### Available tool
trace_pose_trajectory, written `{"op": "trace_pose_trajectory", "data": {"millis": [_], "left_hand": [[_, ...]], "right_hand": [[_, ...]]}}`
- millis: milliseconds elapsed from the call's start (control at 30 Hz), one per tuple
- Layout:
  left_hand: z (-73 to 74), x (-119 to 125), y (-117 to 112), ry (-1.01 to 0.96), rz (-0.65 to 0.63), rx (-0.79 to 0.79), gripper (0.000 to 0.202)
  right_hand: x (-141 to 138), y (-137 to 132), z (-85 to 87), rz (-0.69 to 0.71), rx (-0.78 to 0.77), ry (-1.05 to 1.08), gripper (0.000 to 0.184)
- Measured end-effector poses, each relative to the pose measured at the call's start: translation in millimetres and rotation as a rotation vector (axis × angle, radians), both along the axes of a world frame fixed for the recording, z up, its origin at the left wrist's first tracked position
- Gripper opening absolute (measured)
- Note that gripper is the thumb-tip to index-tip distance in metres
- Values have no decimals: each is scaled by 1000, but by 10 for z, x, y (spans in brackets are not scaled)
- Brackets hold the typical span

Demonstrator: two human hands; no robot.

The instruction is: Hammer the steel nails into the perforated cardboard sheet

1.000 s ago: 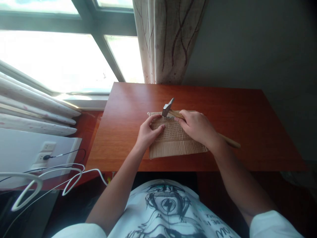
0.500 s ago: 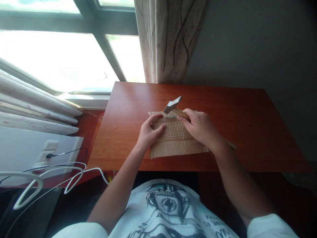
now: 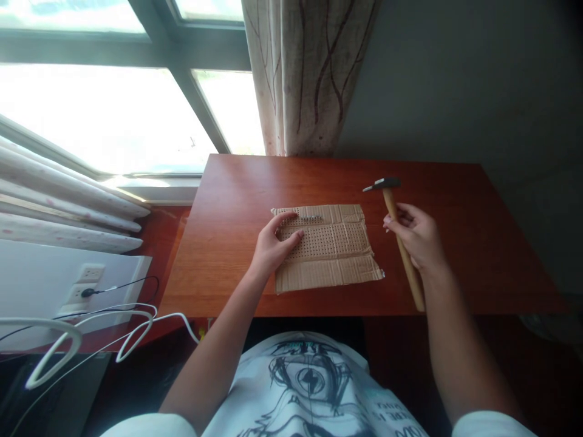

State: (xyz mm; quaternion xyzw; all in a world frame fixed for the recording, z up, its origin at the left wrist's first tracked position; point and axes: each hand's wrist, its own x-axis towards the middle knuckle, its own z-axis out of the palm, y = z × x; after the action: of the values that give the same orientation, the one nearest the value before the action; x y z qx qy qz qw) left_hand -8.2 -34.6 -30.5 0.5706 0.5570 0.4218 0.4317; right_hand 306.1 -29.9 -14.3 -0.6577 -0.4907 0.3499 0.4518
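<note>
A piece of brown cardboard [image 3: 334, 261] with a grid of small holes lies on the red-brown table [image 3: 455, 212]. A short row of small nails [image 3: 310, 216] sits near its far edge. My left hand [image 3: 272, 246] presses on the cardboard's left side, thumb and fingers curved, holding nothing. My right hand [image 3: 418, 237] grips the wooden handle of a hammer [image 3: 395, 230] to the right of the cardboard. The hammer's dark metal head points away from me, over the bare table.
A patterned curtain [image 3: 305, 73] hangs behind the table beside a bright window [image 3: 104, 115]. Left of the table are a wall socket [image 3: 86, 285] with a black plug and looping white cables [image 3: 91, 331]. A grey wall stands at the right.
My right hand has swung the hammer away from the cardboard's far edge to the right of the sheet, uncovering the row of nails. My left hand has stayed on the cardboard.
</note>
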Motion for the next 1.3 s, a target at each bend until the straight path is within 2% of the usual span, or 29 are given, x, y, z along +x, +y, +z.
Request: {"op": "trace_pose_trajectory", "data": {"millis": [67, 167, 333, 500, 900, 1100, 1300], "left_hand": [[2, 1, -1, 0, 0, 1, 40], [5, 3, -3, -10, 0, -7, 41], [12, 10, -2, -23, 6, -27, 41], [2, 9, -1, -32, 2, -22, 41], [63, 33, -10, -55, 24, -80, 45], [92, 43, -14, -53, 29, -92, 44], [88, 43, -13, -67, 27, -105, 45]], "right_hand": [[114, -3, -144, -84, -10, -37, 55], [238, 11, -357, -164, 21, -176, 53], [317, 80, -635, -155, 28, -291, 51], [287, 177, -801, -159, 9, -341, 51], [39, 579, -1027, -232, -40, -464, 37], [-119, 729, -1010, -239, -61, -508, 30], [-192, 754, -947, -243, -66, -527, 22]]}}
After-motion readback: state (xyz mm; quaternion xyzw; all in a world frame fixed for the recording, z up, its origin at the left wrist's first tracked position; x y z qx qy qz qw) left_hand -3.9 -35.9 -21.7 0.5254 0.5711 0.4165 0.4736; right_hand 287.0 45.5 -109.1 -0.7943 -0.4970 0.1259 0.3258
